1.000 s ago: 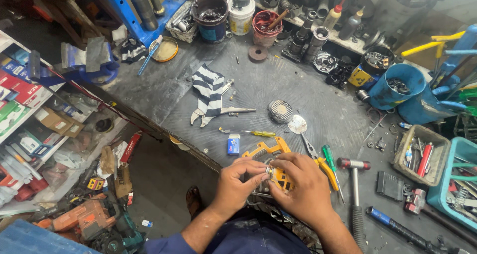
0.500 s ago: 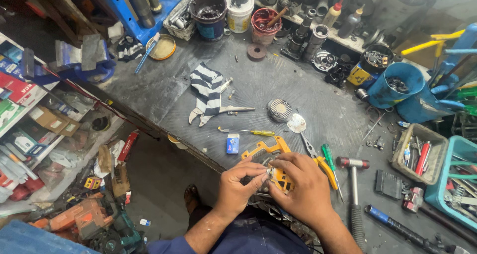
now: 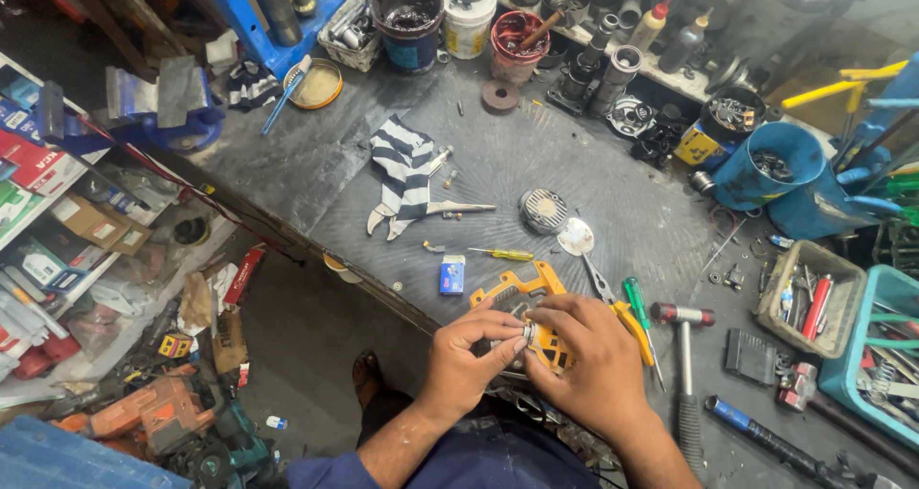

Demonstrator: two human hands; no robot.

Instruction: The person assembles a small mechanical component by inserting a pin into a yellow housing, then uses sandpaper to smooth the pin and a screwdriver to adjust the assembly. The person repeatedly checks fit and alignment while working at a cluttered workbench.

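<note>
Both hands, left hand (image 3: 466, 360) and right hand (image 3: 591, 360), grip the yellow tool (image 3: 525, 293) between them

a yellow and black power tool body (image 3: 536, 302) lies flat on the dark workbench top at its near edge, right in front of the person. its yellow handle loop points to the far left, and the near part is hidden under the hands. a small round silvery metal part (image 3: 526, 333) sits at the tool's near side, pinched between fingertips; its exact shape is too small to tell.
</note>
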